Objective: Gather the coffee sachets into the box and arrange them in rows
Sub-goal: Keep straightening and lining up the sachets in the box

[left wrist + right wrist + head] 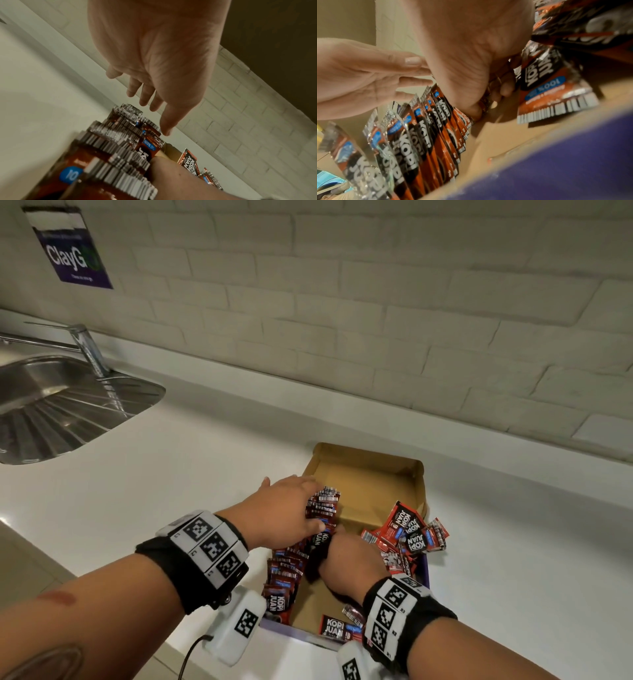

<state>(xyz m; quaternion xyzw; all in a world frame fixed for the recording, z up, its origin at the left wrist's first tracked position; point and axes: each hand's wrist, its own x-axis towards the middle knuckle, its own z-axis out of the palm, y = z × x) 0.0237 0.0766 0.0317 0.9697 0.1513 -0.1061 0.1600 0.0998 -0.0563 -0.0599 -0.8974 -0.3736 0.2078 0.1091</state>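
Many coffee sachets (291, 566) are stood on edge in a row along the left side of the open cardboard box (370, 474) on the white counter (205, 460). More loose sachets (411, 534) are heaped at its right wall. The left hand (284, 508) is held over the row with fingers straight and spread. The right hand (352, 563) is curled round the row's end inside the box.
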